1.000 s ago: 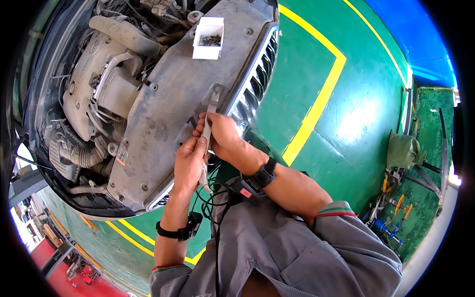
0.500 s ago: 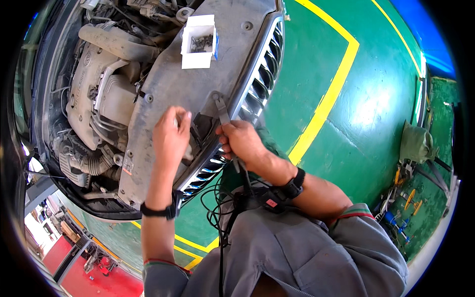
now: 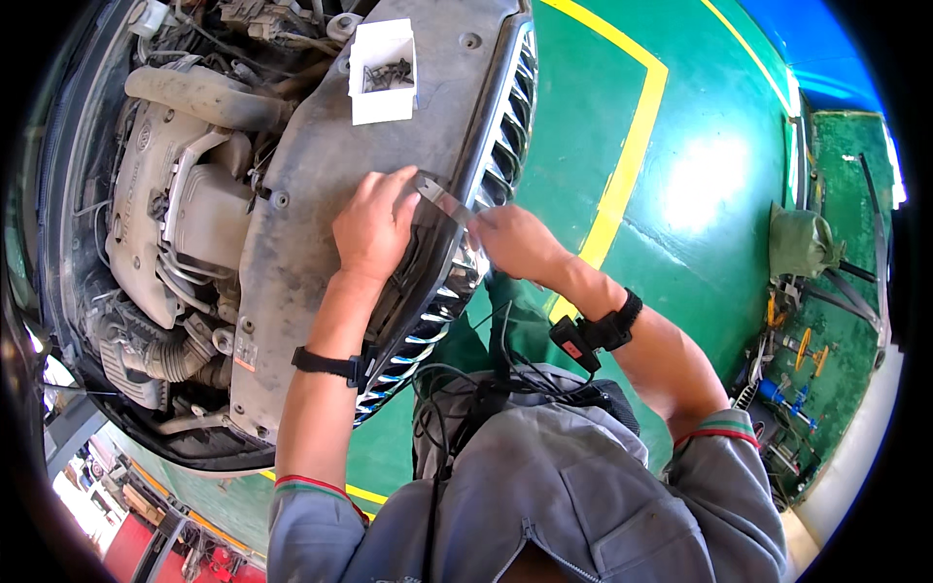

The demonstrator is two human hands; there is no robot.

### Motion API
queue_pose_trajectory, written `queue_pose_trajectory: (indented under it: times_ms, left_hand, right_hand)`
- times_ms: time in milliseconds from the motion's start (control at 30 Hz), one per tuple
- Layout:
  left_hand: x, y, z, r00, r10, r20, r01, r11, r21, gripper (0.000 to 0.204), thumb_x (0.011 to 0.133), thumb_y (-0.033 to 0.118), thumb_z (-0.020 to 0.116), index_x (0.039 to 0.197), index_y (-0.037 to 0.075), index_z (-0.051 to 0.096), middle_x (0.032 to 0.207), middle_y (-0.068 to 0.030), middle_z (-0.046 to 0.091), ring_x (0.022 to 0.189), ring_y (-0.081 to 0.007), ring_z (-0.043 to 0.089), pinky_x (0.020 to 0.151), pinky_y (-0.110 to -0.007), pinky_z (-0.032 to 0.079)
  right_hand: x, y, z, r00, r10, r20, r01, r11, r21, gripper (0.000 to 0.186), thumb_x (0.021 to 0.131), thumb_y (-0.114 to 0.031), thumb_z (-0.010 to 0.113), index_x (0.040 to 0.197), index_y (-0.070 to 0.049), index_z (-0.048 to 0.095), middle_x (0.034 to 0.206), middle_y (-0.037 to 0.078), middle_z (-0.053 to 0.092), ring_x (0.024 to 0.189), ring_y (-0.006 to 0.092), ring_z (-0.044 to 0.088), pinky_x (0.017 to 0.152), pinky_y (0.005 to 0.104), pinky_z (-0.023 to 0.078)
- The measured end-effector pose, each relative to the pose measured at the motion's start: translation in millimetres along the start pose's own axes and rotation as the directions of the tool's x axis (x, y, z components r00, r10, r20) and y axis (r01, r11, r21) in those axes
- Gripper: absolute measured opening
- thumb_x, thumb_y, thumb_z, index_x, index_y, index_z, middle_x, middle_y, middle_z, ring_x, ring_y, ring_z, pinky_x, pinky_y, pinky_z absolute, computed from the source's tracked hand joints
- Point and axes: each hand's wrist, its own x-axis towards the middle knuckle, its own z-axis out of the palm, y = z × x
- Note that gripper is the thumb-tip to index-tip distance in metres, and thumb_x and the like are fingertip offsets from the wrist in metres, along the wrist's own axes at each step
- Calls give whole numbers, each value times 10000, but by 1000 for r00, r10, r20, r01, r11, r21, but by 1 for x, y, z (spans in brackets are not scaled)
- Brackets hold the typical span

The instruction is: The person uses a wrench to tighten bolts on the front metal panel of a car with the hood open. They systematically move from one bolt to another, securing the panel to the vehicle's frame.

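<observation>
In my right hand [image 3: 520,241], at the chrome grille's edge, is a flat metal pry tool [image 3: 447,201] with a notched tip, its exact kind unclear. The tool slants up and left over the dark radiator cover [image 3: 321,155]. Beside its tip, my left hand [image 3: 374,223] has its fingers curled and drawn together; whether they pinch the tip or a small part is hidden. Farther up the cover stands an open white box [image 3: 383,105] with several small dark fasteners [image 3: 391,74] inside.
Left of the cover lies the exposed engine bay, with a dusty engine cover [image 3: 141,209] and a ribbed hose [image 3: 170,358]. The chrome grille [image 3: 510,126] borders the cover's right side. Cables [image 3: 437,418] hang at my waist. Tools and stands [image 3: 797,379] sit far right.
My left hand has moved up and right to the tool's tip. My right hand has shifted right with the tool, which now slants more. The whole view has shifted slightly.
</observation>
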Motion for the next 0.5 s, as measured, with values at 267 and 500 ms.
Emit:
queue_pose_trajectory:
  times_ms: [267, 500]
  left_hand:
    - [0, -5, 8, 994, 102, -30, -101, 994, 43, 298, 857, 167, 727, 1145, 243, 728, 948, -7, 634, 810, -240, 669, 660, -368, 543]
    - [1, -11, 15, 985, 136, -105, -133, 990, 35, 139, 860, 174, 730, 992, 142, 699, 1005, -5, 654, 812, -258, 683, 663, -370, 547]
  right_hand:
    - [-11, -11, -7, 965, 160, 207, -220, 926, 308, 378, 1046, -294, 455, 923, -4, 664, 686, 97, 625, 608, 227, 635, 582, 378, 539]
    - [-24, -22, -9, 962, 154, 228, -242, 867, 436, 377, 1005, -281, 465, 943, 55, 622, 689, 61, 588, 571, 162, 622, 458, 316, 478]
